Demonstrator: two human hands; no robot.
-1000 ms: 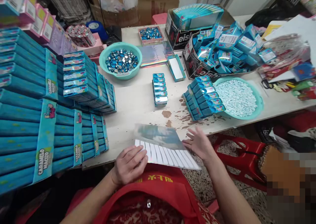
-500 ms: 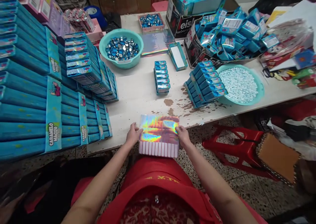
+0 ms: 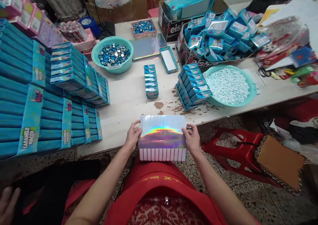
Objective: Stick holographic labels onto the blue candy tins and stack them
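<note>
My left hand (image 3: 133, 135) is closed on the left edge of a shiny holographic sheet (image 3: 161, 137), thumb on top. On the opposite edge, my right hand (image 3: 192, 138) grips it the same way, fingers curled. Along the side nearest my body runs a row of narrow white strips (image 3: 162, 154); whether they are part of the sheet or lie under it I cannot tell. The sheet is at the table's front edge, over my lap. Beyond it on the table stands a short row of small blue boxes (image 3: 151, 81).
Stacked blue cartons (image 3: 54, 119) fill the left. Behind are a teal basin (image 3: 129, 64) of blue and silver pieces and a black box (image 3: 182, 51) heaped with blue packets. Right are a blue box stack (image 3: 192, 86), a basin (image 3: 253, 89) of pale pellets, and a red stool (image 3: 231, 152).
The sheet looks bigger and its reflection has shifted to a rainbow band. My hands still hold both edges. The view has moved a little, and another person's fingers now show at lower left.
</note>
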